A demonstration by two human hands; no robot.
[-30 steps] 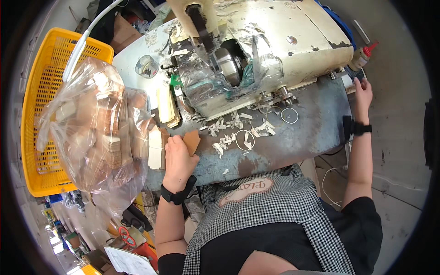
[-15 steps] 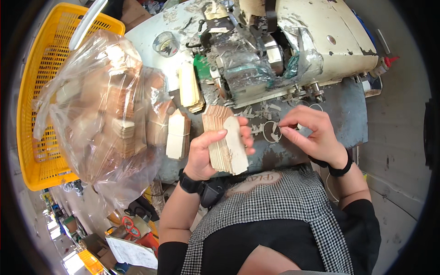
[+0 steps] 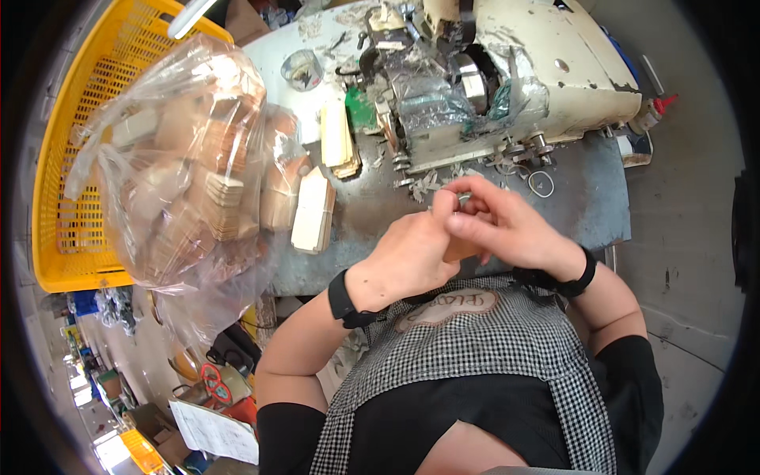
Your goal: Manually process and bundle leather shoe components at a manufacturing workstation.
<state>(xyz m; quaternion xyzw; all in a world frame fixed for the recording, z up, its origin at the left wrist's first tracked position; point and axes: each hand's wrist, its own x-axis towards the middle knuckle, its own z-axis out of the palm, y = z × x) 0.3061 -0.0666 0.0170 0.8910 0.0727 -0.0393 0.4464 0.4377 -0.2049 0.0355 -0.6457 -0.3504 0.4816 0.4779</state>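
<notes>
My left hand (image 3: 412,257), turned back side up, is closed round a stack of flat tan pieces. The hand hides nearly all of the stack; a small tan part (image 3: 461,250) shows beneath the fingers. My right hand (image 3: 511,229) meets it at the fingertips, fingers bent over a thin pale elastic band (image 3: 464,198) that is mostly hidden. Another loose elastic band (image 3: 541,184) lies on the worktable just beyond my right hand. Left of my hands, a banded bundle of similar pieces (image 3: 313,212) lies on the table, with an unbanded pale stack (image 3: 336,138) behind it.
A worn cream machine (image 3: 570,91) fills the table's back, with scraps (image 3: 427,184) before it. At left, a yellow basket (image 3: 59,237) holds a clear plastic bag (image 3: 182,166) of tan pieces. A glass jar (image 3: 302,70) stands behind the stacks. The table's right edge (image 3: 628,206) borders a wall.
My left hand has turned over and moved right with the stack, hiding it. My right hand has moved slightly left and down to meet it; one elastic band has left the table.
</notes>
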